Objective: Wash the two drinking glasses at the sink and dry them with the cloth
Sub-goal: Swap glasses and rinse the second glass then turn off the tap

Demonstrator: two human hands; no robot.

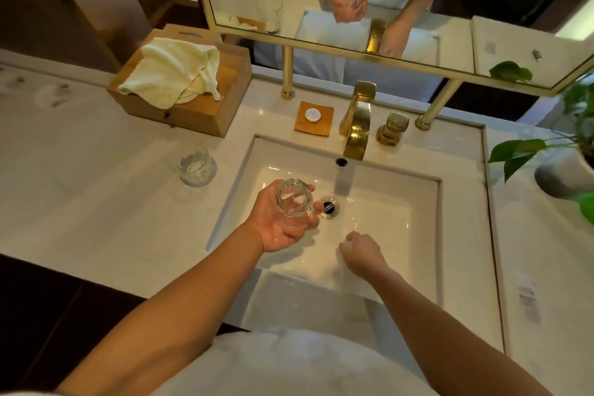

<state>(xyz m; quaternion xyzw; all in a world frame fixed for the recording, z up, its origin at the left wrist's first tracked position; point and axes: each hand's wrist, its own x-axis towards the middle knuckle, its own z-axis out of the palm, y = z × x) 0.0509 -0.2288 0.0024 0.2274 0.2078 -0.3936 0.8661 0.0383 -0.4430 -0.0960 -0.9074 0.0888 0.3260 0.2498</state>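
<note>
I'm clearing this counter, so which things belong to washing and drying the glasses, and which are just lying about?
For the job: held glass, left hand, second glass, cloth, tap, sink.
Lying about: wooden box, soap dish, plant.

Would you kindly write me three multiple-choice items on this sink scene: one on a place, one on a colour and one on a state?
1. Where does the cloth lie?
A. on the floor
B. on the box
C. on a hook

2. What colour is the faucet?
A. gold
B. black
C. white

3. What is the left hand doing?
A. hanging empty
B. wringing the cloth
C. gripping a glass

Answers:
1 B: the cloth is draped over the top of the box.
2 A: the faucet's metal shines gold.
3 C: the left hand's fingers curl round the glass.
</note>
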